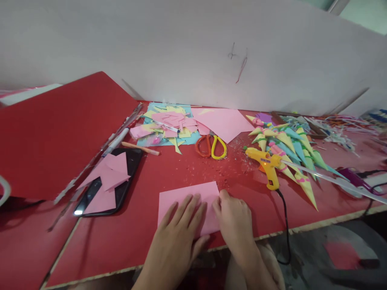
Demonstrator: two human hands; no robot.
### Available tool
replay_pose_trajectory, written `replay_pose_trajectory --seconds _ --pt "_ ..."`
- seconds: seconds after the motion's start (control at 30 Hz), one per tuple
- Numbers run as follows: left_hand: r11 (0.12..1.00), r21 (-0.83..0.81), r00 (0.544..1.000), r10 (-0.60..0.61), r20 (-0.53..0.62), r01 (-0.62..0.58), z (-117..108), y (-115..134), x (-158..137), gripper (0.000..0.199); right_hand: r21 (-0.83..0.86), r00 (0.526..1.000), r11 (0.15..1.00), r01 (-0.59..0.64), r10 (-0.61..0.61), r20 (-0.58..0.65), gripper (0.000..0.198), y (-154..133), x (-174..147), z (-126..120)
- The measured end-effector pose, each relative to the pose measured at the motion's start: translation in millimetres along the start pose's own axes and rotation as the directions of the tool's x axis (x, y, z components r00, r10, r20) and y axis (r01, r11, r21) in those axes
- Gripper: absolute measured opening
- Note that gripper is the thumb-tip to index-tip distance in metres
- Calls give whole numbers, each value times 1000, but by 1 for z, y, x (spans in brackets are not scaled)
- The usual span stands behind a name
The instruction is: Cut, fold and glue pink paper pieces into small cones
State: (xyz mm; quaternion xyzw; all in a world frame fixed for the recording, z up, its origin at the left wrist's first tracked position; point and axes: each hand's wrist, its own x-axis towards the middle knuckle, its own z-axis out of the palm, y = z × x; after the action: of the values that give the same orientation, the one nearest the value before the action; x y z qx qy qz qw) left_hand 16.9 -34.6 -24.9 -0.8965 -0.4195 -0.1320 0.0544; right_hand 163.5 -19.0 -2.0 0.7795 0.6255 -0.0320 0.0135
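Observation:
A sheet of pink paper [205,188] lies on the red tabletop near its front edge. My left hand [181,225] rests flat on the sheet with its fingers spread. At the sheet's right edge, my right hand [234,213] is closed, thumb and curled fingers pinching that edge. Beyond the paper lie scissors [211,147] with one red and one yellow handle loop. To the right is a yellow glue gun [267,163] with a clear glue stick in its back.
A black tray-like phone [133,165] carries cut pink pieces [110,177] at left. Paper scraps [172,121] and a large pink sheet [223,121] lie at the back. Several paper cones [302,149] are heaped at right. The glue gun's cord [286,225] hangs over the front edge.

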Motion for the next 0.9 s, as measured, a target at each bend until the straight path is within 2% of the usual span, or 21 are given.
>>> replay_pose_trajectory --seconds 0.2,0.5,0.6,0.77,0.9 --pt "999 -28 999 -31 32 32 -1 1 0 47 -22 1000 1000 12 -13 -19 20 1 0 2" --pt "1000 -24 999 -17 49 18 -1 -2 -1 46 0 999 1000 5 -5 -35 20 0 -1 2" --pt "1000 -28 998 -7 59 9 0 -6 -3 47 4 999 1000 11 -10 -38 20 0 -1 2" --pt "997 -15 991 79 109 -78 -5 -19 -9 49 15 999 1000 10 -10 -31 20 1 -2 0" --pt "997 -7 988 73 138 -73 -9 -29 -17 50 27 1000 1000 13 -12 -28 19 1 -3 -2"
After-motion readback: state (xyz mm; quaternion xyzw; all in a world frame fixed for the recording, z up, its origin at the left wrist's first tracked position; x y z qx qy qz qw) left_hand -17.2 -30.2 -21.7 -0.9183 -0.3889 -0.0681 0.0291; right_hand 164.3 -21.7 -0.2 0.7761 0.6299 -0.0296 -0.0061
